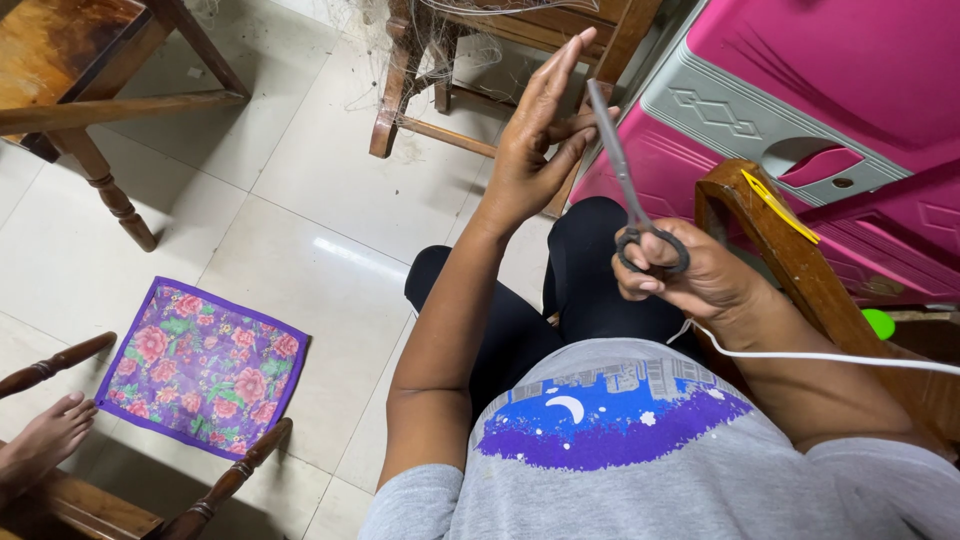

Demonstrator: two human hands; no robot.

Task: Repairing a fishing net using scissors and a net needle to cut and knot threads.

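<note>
Home room, tiled floor (330, 190), wooden chairs (440, 70)

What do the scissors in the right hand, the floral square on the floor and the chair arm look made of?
Scissors: dull grey metal blades, closed; dark loops, likely plastic, in the right hand. Floral square: thin printed cloth with a purple hem, lying flat on glossy floor tiles. Chair arm: brown varnished wood with visible grain. The left hand holds nothing visible.

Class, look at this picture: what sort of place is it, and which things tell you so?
Probably a room in a home: tiled floor, wooden chair, a pink plastic cabinet.
</note>
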